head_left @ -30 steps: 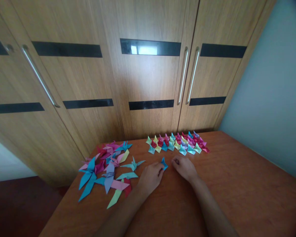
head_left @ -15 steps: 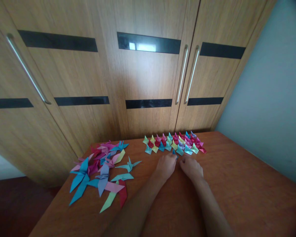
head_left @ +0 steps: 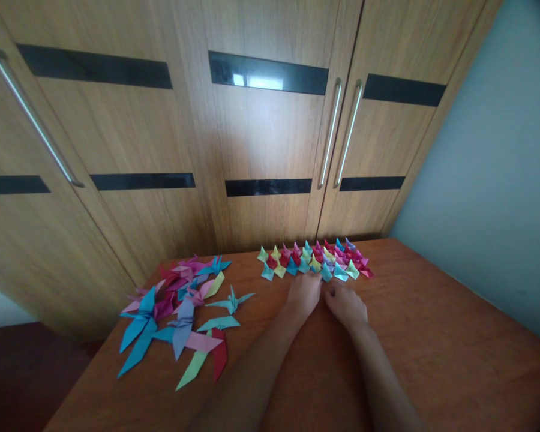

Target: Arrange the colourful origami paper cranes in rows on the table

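My left hand (head_left: 303, 294) rests on the wooden table (head_left: 432, 336) with its fingers pinched together at the front edge of a double row of small folded paper pieces (head_left: 315, 261) in blue, yellow, pink and red. A small blue folded piece sits at its fingertips, mostly hidden by them. Close beside it on the right lies my right hand (head_left: 345, 305), fingers curled in, knuckles almost touching the same row, with nothing visible in it.
A loose heap of larger paper cranes (head_left: 180, 306) in blue, pink, purple, green and red lies on the table's left part. Wooden wardrobe doors with metal handles (head_left: 330, 132) stand right behind the table. A pale wall runs along the right.
Both hands moved away from me, from mid-table up to the row of small pieces. The left hand carried the small blue piece there, and it is now mostly hidden.
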### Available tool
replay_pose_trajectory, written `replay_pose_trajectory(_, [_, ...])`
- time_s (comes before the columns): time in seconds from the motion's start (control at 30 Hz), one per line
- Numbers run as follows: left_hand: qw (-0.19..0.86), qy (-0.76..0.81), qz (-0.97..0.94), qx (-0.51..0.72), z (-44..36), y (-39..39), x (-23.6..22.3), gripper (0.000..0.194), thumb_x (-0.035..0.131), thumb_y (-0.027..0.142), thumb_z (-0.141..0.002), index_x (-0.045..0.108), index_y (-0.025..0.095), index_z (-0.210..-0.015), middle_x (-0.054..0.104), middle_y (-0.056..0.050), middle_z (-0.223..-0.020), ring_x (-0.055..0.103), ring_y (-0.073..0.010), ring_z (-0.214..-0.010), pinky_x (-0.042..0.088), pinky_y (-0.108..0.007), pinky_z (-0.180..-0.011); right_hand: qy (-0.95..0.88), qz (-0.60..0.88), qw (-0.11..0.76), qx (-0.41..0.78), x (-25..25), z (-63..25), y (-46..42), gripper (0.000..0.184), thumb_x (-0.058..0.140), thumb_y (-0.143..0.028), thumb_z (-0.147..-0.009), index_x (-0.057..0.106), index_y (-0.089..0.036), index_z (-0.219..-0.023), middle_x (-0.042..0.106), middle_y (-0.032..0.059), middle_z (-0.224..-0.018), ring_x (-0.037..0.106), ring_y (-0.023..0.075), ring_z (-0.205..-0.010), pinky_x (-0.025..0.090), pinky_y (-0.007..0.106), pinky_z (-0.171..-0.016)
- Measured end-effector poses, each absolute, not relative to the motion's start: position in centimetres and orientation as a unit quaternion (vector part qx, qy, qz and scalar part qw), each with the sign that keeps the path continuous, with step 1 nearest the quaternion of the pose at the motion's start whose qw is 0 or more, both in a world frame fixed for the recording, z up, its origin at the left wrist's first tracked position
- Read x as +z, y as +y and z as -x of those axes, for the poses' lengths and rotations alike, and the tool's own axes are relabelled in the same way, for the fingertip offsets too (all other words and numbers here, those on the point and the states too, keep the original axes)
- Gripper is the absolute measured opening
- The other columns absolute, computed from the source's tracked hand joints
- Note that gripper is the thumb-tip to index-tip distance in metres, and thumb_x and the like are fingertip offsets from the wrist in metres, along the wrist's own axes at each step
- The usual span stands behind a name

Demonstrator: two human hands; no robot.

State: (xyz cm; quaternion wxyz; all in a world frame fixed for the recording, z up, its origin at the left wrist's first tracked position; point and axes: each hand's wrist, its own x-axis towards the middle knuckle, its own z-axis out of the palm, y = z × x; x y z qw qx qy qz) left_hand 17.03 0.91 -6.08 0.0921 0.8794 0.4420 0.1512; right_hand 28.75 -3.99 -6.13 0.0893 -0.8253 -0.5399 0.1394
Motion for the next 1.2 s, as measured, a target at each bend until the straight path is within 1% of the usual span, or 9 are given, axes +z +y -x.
replay_pose_trajectory(0.17, [0.096, 0.442, -0.876, 0.169, -17.4, 1.1, -6.4, 0.023, 0.040, 0.023, -0.091, 0.062, 0.020, -0.097, 0.066, -0.008, -0.097, 0.062, -0.0211, -0.090, 0.047, -0.031, -0.079, -0.541, 0.825, 0.088, 0.138, -6.4, -28.9, -4.0, 0.033, 0.035, -0.036, -0.086, 0.063, -0.022, -0.095, 0.067, 0.0126, -0.096, 0.064, 0.0274, -0.090, 0.046, 0.036, -0.073])
replay_pose_trajectory(0.37, [0.109, 0.436, -0.871, 0.201, -17.3, 0.9, -6.7, 0.020, 0.042, 0.024, -0.090, 0.061, 0.021, -0.096, 0.066, -0.007, -0.096, 0.062, -0.0202, -0.089, 0.046, -0.030, -0.080, -0.516, 0.837, 0.141, 0.114, -6.6, -29.1, -3.6, 0.037, 0.035, -0.049, -0.087, 0.061, -0.025, -0.098, 0.067, 0.0105, -0.093, 0.063, 0.0276, -0.087, 0.045, 0.037, -0.071])
replay_pose_trajectory(0.47, [0.120, 0.436, -0.866, 0.215, -16.9, 0.6, -6.8, 0.020, 0.043, 0.024, -0.090, 0.061, 0.021, -0.099, 0.066, -0.007, -0.098, 0.061, -0.0196, -0.093, 0.045, -0.030, -0.082, -0.488, 0.854, 0.159, 0.084, -6.9, -29.2, -3.0, 0.039, 0.036, -0.051, -0.087, 0.059, -0.024, -0.103, 0.066, 0.0104, -0.091, 0.064, 0.0275, -0.086, 0.045, 0.037, -0.071])
replay_pose_trajectory(0.6, [0.136, 0.444, -0.857, 0.226, -16.2, 0.2, -6.9, 0.020, 0.046, 0.023, -0.088, 0.061, 0.022, -0.102, 0.065, -0.007, -0.100, 0.060, -0.0185, -0.095, 0.045, -0.028, -0.084, -0.481, 0.857, 0.176, 0.056, -7.6, -29.2, -2.5, 0.039, 0.036, -0.050, -0.089, 0.056, -0.024, -0.109, 0.066, 0.0099, -0.090, 0.064, 0.0255, -0.084, 0.046, 0.036, -0.071])
replay_pose_trajectory(0.77, [0.149, 0.450, -0.848, 0.238, -15.9, 0.0, -7.1, 0.023, 0.049, 0.020, -0.087, 0.061, 0.022, -0.106, 0.066, -0.006, -0.101, 0.060, -0.0181, -0.094, 0.045, -0.028, -0.084, -0.484, 0.850, 0.210, 0.022, -8.3, -29.4, -2.3, 0.036, 0.037, -0.045, -0.091, 0.055, -0.027, -0.117, 0.065, 0.0090, -0.093, 0.063, 0.0227, -0.085, 0.045, 0.032, -0.071])
replay_pose_trajectory(0.87, [0.155, 0.451, -0.844, 0.244, -16.2, 0.0, -7.0, 0.023, 0.050, 0.020, -0.086, 0.061, 0.023, -0.107, 0.066, -0.006, -0.102, 0.060, -0.0182, -0.095, 0.045, -0.028, -0.085, -0.486, 0.847, 0.217, 0.010, -8.3, -29.4, -2.4, 0.034, 0.038, -0.042, -0.091, 0.057, -0.029, -0.117, 0.065, 0.0077, -0.094, 0.063, 0.0208, -0.085, 0.044, 0.029, -0.071])
replay_pose_trajectory(1.0, [0.159, 0.451, -0.843, 0.246, -16.6, 0.1, -7.0, 0.021, 0.050, 0.020, -0.086, 0.062, 0.022, -0.103, 0.066, -0.006, -0.100, 0.060, -0.0180, -0.094, 0.045, -0.028, -0.084, -0.484, 0.848, 0.216, 0.000, -8.0, -29.4, -2.5, 0.033, 0.038, -0.040, -0.091, 0.061, -0.030, -0.112, 0.065, 0.0066, -0.095, 0.062, 0.0190, -0.081, 0.043, 0.027, -0.069])
replay_pose_trajectory(1.2, [0.147, 0.452, -0.846, 0.242, -16.9, 0.5, -7.4, 0.019, 0.045, 0.021, -0.088, 0.063, 0.021, -0.093, 0.066, -0.007, -0.095, 0.061, -0.0191, -0.090, 0.044, -0.028, -0.080, -0.476, 0.852, 0.217, -0.013, -7.7, -29.4, -2.6, 0.033, 0.039, -0.039, -0.091, 0.061, -0.031, -0.113, 0.066, 0.0057, -0.092, 0.062, 0.0183, -0.076, 0.043, 0.026, -0.066])
